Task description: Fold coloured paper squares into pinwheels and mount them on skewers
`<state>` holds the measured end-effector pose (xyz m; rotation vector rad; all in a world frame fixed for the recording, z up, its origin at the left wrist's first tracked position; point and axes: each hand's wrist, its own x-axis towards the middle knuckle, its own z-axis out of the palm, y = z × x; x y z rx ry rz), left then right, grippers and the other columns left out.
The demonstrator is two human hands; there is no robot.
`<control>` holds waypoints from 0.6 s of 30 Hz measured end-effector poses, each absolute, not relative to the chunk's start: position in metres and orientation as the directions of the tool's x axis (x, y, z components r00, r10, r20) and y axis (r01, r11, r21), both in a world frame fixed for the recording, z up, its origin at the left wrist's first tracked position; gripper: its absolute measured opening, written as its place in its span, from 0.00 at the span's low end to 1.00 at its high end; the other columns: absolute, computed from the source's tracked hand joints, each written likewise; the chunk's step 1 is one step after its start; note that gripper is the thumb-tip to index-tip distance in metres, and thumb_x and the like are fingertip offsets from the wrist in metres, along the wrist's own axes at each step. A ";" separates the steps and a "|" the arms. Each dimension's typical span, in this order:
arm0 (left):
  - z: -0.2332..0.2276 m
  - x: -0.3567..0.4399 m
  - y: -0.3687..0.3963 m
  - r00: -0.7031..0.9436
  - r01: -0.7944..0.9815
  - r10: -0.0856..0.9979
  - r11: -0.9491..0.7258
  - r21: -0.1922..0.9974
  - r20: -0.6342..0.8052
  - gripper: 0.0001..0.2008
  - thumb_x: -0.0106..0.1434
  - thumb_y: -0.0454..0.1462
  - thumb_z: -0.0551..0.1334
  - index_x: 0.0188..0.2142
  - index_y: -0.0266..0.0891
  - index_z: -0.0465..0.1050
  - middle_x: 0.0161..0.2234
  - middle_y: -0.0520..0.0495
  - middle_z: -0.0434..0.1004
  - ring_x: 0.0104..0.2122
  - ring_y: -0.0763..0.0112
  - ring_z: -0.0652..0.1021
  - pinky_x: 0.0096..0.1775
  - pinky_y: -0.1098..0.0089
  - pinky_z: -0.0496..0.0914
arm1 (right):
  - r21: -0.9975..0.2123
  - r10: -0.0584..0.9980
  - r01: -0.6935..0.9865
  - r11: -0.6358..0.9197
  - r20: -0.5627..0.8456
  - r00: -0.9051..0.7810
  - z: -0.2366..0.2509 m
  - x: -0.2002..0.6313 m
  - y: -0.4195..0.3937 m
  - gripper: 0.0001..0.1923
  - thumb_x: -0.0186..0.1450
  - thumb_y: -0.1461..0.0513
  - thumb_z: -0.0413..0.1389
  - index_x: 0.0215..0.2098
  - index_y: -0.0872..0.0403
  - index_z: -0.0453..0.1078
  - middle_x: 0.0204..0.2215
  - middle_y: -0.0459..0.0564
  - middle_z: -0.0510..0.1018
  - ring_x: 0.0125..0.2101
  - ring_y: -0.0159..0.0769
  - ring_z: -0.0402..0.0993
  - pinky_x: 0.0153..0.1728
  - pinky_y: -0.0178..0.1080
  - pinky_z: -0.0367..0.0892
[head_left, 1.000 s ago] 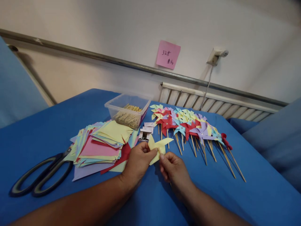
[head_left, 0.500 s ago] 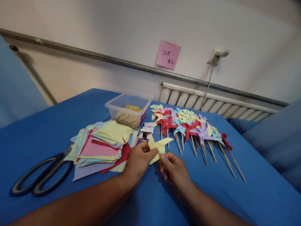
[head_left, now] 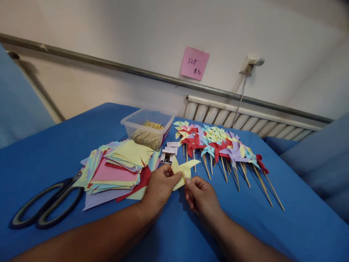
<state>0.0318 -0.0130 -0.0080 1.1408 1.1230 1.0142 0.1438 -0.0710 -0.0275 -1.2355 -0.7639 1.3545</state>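
A pale yellow paper pinwheel (head_left: 186, 168) is held between my two hands, low over the blue cloth. My left hand (head_left: 160, 182) is closed on its left side, thumb across the folded centre. In the closed fingers of my right hand (head_left: 201, 194) is a thin wooden stick (head_left: 191, 194), its upper end against the pinwheel's centre. Whether a pin joins stick and paper cannot be made out. Just beyond my left hand lie small white boxes (head_left: 169, 151), one open with dark metal bits inside.
Left of my hands are a stack of coloured paper (head_left: 117, 173) and large scissors (head_left: 49, 203). A clear plastic tub (head_left: 131, 127) of sticks stands behind. Many finished pinwheels (head_left: 212, 145) lie at the right on the blue-covered table (head_left: 289, 225), near a radiator (head_left: 245, 120).
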 end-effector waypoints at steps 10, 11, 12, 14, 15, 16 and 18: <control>-0.007 0.031 -0.015 0.158 -0.009 0.977 0.144 0.989 -0.141 0.12 0.46 0.41 0.67 0.22 0.37 0.66 0.18 0.56 0.69 0.18 0.78 0.67 0.20 0.77 0.59 | -0.910 0.960 -0.373 -0.179 -0.245 0.136 -0.024 0.143 -0.070 0.20 0.56 0.49 0.58 0.21 0.55 0.60 0.09 0.36 0.61 0.08 0.20 0.48 0.08 0.26 0.42; -0.006 0.031 -0.014 0.158 -0.016 0.976 0.151 0.988 -0.147 0.12 0.46 0.41 0.67 0.22 0.37 0.66 0.18 0.56 0.69 0.18 0.77 0.67 0.20 0.77 0.60 | -0.903 0.959 -0.388 -0.184 -0.251 0.129 -0.024 0.144 -0.070 0.20 0.56 0.48 0.58 0.21 0.55 0.61 0.09 0.37 0.62 0.08 0.20 0.48 0.08 0.26 0.42; -0.005 0.031 -0.014 0.160 -0.024 0.975 0.158 0.987 -0.152 0.12 0.46 0.41 0.67 0.22 0.37 0.66 0.18 0.56 0.70 0.19 0.77 0.68 0.21 0.77 0.60 | -0.898 0.958 -0.397 -0.192 -0.258 0.122 -0.023 0.144 -0.070 0.20 0.55 0.48 0.59 0.22 0.55 0.61 0.10 0.37 0.63 0.08 0.20 0.49 0.08 0.26 0.42; -0.004 0.032 -0.014 0.164 -0.038 0.973 0.169 0.985 -0.160 0.12 0.46 0.41 0.68 0.22 0.37 0.67 0.18 0.56 0.70 0.18 0.77 0.68 0.21 0.77 0.60 | -0.892 0.958 -0.399 -0.211 -0.270 0.099 -0.022 0.145 -0.070 0.20 0.55 0.48 0.59 0.22 0.55 0.62 0.11 0.38 0.64 0.08 0.20 0.49 0.08 0.26 0.43; -0.004 0.032 -0.014 0.165 -0.045 0.973 0.173 0.984 -0.164 0.12 0.45 0.41 0.68 0.22 0.37 0.66 0.18 0.56 0.70 0.18 0.77 0.68 0.21 0.77 0.60 | -0.892 0.958 -0.394 -0.220 -0.274 0.086 -0.021 0.146 -0.070 0.21 0.54 0.47 0.59 0.23 0.56 0.63 0.12 0.38 0.65 0.08 0.20 0.49 0.07 0.26 0.43; -0.004 0.032 -0.014 0.165 -0.052 0.972 0.177 0.983 -0.166 0.12 0.45 0.41 0.68 0.21 0.38 0.66 0.17 0.57 0.69 0.18 0.78 0.67 0.21 0.77 0.60 | -0.893 0.958 -0.389 -0.227 -0.276 0.074 -0.021 0.146 -0.070 0.21 0.55 0.47 0.59 0.23 0.56 0.63 0.12 0.38 0.65 0.08 0.20 0.50 0.07 0.26 0.43; -0.004 0.032 -0.014 0.162 -0.063 0.973 0.176 0.982 -0.164 0.13 0.45 0.40 0.68 0.20 0.38 0.65 0.16 0.58 0.68 0.17 0.78 0.66 0.20 0.77 0.59 | -0.896 0.960 -0.376 -0.235 -0.275 0.056 -0.022 0.147 -0.070 0.21 0.55 0.47 0.58 0.23 0.56 0.63 0.13 0.38 0.66 0.08 0.20 0.50 0.07 0.26 0.44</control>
